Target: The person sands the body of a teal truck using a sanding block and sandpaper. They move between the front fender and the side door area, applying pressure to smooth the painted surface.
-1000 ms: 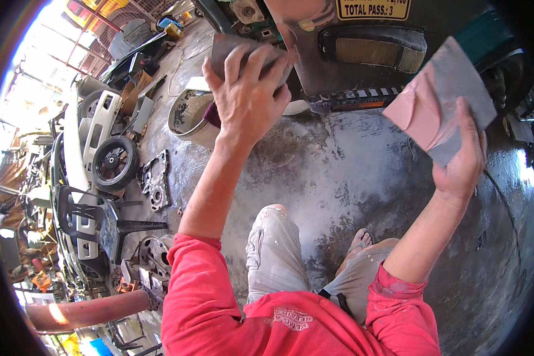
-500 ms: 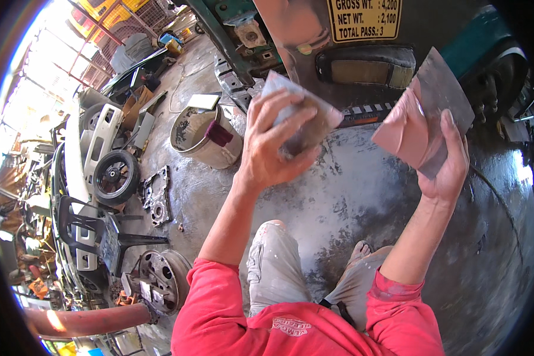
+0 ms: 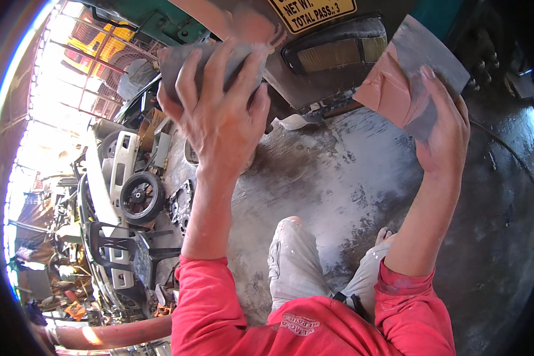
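My left hand [image 3: 219,118] is raised at the upper left, its fingers spread over a thin grey plate [image 3: 235,63], which it grips. Just beyond the plate is a vehicle body panel with a smooth pinkish coat [image 3: 204,18]; whether the two touch, I cannot tell. At the upper right my right hand [image 3: 444,133] holds a flat grey sheet [image 3: 436,56], thumb on its top face. A thick spread of pink paste, like body filler [image 3: 382,89], covers the sheet's left part.
A rectangular lamp [image 3: 335,56] and a yellow sign [image 3: 314,15] are on the vehicle. To the left lie a wheel [image 3: 142,199], a black chair [image 3: 145,255] and car parts. A bucket is mostly behind my left arm. A red pipe [image 3: 113,333] crosses the lower left.
My left hand has moved up and left with its plate, turning its back to view, toward the pinkish panel. My right hand still holds the sheet, slightly higher. The view has shifted.
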`<control>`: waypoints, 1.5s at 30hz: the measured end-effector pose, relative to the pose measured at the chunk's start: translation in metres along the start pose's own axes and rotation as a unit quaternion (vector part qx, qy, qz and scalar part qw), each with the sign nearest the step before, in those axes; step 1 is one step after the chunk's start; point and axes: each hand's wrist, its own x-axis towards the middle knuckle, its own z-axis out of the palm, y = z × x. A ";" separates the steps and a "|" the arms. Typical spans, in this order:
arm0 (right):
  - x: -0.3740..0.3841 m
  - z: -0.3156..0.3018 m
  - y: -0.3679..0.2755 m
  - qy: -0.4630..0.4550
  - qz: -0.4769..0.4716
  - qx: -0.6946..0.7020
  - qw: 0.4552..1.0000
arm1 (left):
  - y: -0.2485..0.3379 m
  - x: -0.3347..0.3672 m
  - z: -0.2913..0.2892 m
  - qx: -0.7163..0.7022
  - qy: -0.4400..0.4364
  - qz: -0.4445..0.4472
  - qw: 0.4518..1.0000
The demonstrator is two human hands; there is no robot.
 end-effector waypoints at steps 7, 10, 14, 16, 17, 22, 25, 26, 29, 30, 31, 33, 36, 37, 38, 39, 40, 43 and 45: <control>0.008 0.004 0.015 -0.076 -0.048 -0.046 0.995 | 0.020 0.031 0.046 0.019 0.046 0.026 0.998; 0.008 0.007 0.010 -0.032 0.020 0.011 0.999 | 0.025 0.029 0.063 0.038 0.041 0.024 0.998; 0.010 0.001 0.010 -0.046 -0.039 -0.026 0.998 | 0.030 0.019 0.077 0.047 0.053 0.010 0.997; 0.013 -0.006 0.013 -0.062 -0.104 -0.119 0.985 | 0.030 0.013 0.082 0.048 0.055 0.006 0.997; 0.016 -0.010 0.015 -0.079 -0.152 -0.170 0.970 | 0.030 0.011 0.084 0.048 0.055 0.006 0.997; 0.025 -0.023 0.023 -0.097 -0.233 -0.241 0.937 | 0.026 0.001 0.086 0.067 0.049 0.021 0.996; 0.024 -0.026 0.022 -0.099 -0.225 -0.231 0.941 | 0.024 -0.003 0.075 0.079 0.014 0.019 0.997; 0.022 -0.026 0.021 -0.091 -0.217 -0.230 0.944 | 0.023 -0.005 0.068 0.075 -0.012 0.016 0.997; 0.020 -0.027 0.017 -0.077 -0.188 -0.211 0.956 | 0.018 -0.014 0.038 0.036 -0.100 -0.015 0.994; 0.020 -0.027 0.017 -0.085 -0.179 -0.190 0.962 | 0.014 -0.019 0.026 0.003 -0.113 -0.031 0.993; 0.022 -0.028 0.015 -0.117 -0.173 -0.146 0.967 | 0.008 -0.024 0.015 -0.032 -0.115 -0.042 0.992; 0.023 -0.023 0.017 -0.180 -0.133 -0.085 0.971 | -0.009 -0.036 -0.004 -0.142 -0.119 -0.080 0.979; 0.014 -0.006 0.028 -0.209 0.135 0.093 0.964 | -0.039 -0.067 -0.020 -0.321 -0.110 -0.125 0.932; 0.010 0.005 0.035 -0.227 0.163 0.091 0.956 | -0.051 -0.079 -0.020 -0.421 -0.109 -0.166 0.885; 0.005 0.018 0.044 -0.253 0.189 0.096 0.944 | -0.062 -0.093 -0.019 -0.514 -0.098 -0.201 0.828; 0.000 0.033 0.056 -0.278 0.215 0.098 0.931 | -0.073 -0.108 -0.015 -0.600 -0.081 -0.231 0.761; -0.008 0.050 0.071 -0.307 0.246 0.138 0.909 | -0.085 -0.127 -0.013 -0.653 -0.062 -0.256 0.710; -0.040 0.090 0.115 -0.445 0.382 0.206 0.783 | -0.124 -0.194 -0.012 -0.718 -0.023 -0.396 0.572; -0.063 0.108 0.142 -0.507 0.347 0.068 0.786 | -0.147 -0.243 -0.011 -0.711 0.005 -0.458 0.533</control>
